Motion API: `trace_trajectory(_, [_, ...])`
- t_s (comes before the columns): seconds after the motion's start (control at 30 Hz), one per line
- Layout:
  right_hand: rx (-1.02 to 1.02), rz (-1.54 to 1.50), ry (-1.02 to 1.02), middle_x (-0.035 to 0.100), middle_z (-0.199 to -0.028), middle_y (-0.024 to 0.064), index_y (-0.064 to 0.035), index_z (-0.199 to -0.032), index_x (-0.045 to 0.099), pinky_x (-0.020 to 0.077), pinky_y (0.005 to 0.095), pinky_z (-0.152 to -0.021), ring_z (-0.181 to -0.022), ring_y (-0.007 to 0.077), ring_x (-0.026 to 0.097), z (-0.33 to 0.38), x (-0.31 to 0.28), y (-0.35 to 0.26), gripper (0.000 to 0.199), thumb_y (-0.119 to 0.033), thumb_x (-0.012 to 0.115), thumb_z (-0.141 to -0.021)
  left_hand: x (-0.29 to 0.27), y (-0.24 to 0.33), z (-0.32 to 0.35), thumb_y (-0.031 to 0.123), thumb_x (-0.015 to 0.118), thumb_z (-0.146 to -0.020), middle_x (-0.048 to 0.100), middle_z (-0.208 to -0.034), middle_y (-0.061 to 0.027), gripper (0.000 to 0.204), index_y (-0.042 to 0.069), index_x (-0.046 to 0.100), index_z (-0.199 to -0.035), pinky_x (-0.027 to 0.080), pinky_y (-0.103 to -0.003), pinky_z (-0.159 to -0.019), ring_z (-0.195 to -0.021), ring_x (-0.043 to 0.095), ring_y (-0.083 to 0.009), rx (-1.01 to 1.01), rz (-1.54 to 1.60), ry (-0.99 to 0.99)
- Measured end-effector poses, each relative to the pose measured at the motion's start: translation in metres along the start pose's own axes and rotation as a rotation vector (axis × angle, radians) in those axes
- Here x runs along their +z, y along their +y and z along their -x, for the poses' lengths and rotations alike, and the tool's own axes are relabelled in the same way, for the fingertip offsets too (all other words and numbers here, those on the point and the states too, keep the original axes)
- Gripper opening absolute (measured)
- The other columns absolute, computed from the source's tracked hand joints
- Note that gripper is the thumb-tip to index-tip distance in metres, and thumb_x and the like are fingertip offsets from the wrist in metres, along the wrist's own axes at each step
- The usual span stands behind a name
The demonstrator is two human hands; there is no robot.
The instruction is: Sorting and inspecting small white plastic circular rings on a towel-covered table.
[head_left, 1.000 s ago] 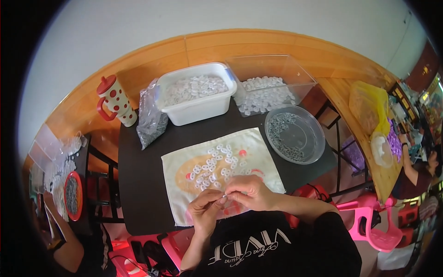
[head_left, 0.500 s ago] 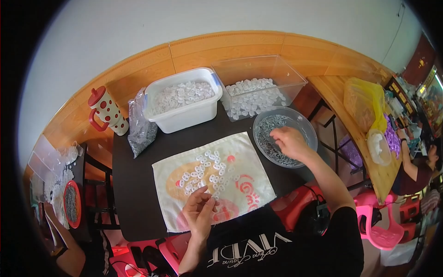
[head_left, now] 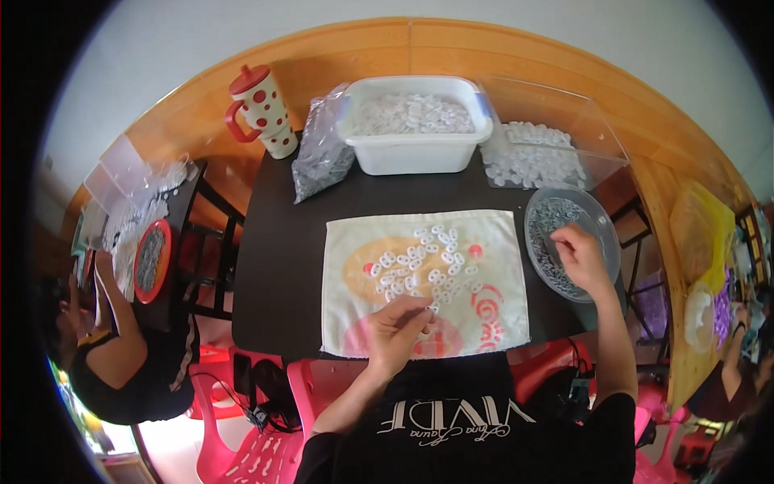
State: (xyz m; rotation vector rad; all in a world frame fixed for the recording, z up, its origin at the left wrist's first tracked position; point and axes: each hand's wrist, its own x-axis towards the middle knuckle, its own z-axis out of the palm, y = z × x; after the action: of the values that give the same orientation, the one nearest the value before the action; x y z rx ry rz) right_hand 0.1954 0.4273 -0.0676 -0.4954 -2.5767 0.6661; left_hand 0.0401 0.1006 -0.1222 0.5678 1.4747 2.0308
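My left hand [head_left: 397, 332] is over the near part of a cream patterned cloth [head_left: 343, 242], its thumb and forefinger pinched at a small white plastic piece [head_left: 434, 309]. Just beyond it, several similar white pieces with holes [head_left: 403, 280] lie loose on the cloth. At the right, my right hand [head_left: 582, 256] is closed in a pinch above a clear round bowl [head_left: 614, 260] of small grey metal fasteners [head_left: 556, 218], which look like screws or nails. Whatever its fingertips hold is too small to make out.
Behind the cloth stand a white tub [head_left: 415, 153] of white pieces and a clear box [head_left: 601, 157] of round white parts. A bag of fasteners [head_left: 322, 157] and a spotted tumbler [head_left: 266, 113] are at back left. People work at both sides, one near a red tray [head_left: 165, 262].
My view has swung, so the whole table sits farther right and higher in it. My right hand stays over the bowl, and my left hand keeps its pinch above the cloth.
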Motion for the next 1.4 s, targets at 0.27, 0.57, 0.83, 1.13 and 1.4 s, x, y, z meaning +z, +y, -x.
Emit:
trace_trajectory(0.27, [-0.070, -0.819, -0.242, 0.059, -0.088, 0.0066, 0.0025, -0.091, 0.061, 0.0447, 0.0235, -0.067, -0.080, 0.0109, 0.057, 0.011, 0.072, -0.134, 0.011, 0.012, 0.057, -0.086, -0.004, -0.001, 0.004, -0.012, 0.058, -0.090, 0.067, -0.098, -0.0076, 0.027, -0.004, 0.066, -0.114, 0.052, -0.023, -0.067, -0.079, 0.066, -0.0132, 0.003, 0.035, -0.013])
trace_trajectory(0.57, [-0.063, -0.787, -0.271, 0.062, -0.088, 0.0076, 0.0033, -0.092, 0.061, 0.0479, 0.0247, -0.072, -0.079, 0.0133, 0.059, 0.011, 0.111, -0.153, 0.004, 0.007, 0.061, -0.089, -0.004, 0.000, 0.006, -0.011, 0.059, -0.091, 0.068, -0.103, -0.0075, 0.034, -0.002, 0.062, -0.123, 0.052, -0.023, -0.071, -0.087, 0.064, -0.0101, 0.000, 0.131, -0.064])
trace_trajectory(0.83, [-0.084, -0.738, -0.280, 0.062, -0.087, 0.0080, 0.0034, -0.092, 0.062, 0.0480, 0.0250, -0.072, -0.079, 0.0140, 0.060, 0.009, 0.110, -0.157, 0.004, 0.006, 0.062, -0.089, -0.007, -0.002, 0.006, -0.010, 0.059, -0.091, 0.067, -0.101, -0.0064, 0.033, -0.001, 0.062, -0.123, 0.052, -0.023, -0.072, -0.086, 0.063, -0.0099, 0.012, 0.137, -0.068])
trace_trajectory(1.13, [-0.076, -0.730, -0.278, 0.061, -0.084, 0.0083, 0.0033, -0.090, 0.060, 0.0470, 0.0265, -0.070, -0.076, 0.0151, 0.058, 0.010, 0.107, -0.156, 0.003, 0.006, 0.061, -0.088, -0.006, -0.001, 0.007, -0.009, 0.060, -0.091, 0.067, -0.101, -0.0061, 0.033, -0.001, 0.063, -0.123, 0.052, -0.023, -0.073, -0.086, 0.063, -0.0097, 0.035, 0.135, -0.064])
trace_trajectory(1.4, [-0.140, -0.684, -0.284, 0.060, -0.083, 0.0093, 0.0030, -0.090, 0.059, 0.0470, 0.0274, -0.069, -0.074, 0.0174, 0.058, 0.009, 0.106, -0.156, 0.004, 0.006, 0.061, -0.088, -0.007, -0.001, 0.007, -0.010, 0.059, -0.091, 0.066, -0.101, -0.0057, 0.034, -0.001, 0.063, -0.123, 0.053, -0.023, -0.074, -0.088, 0.063, -0.0100, 0.033, 0.126, -0.077])
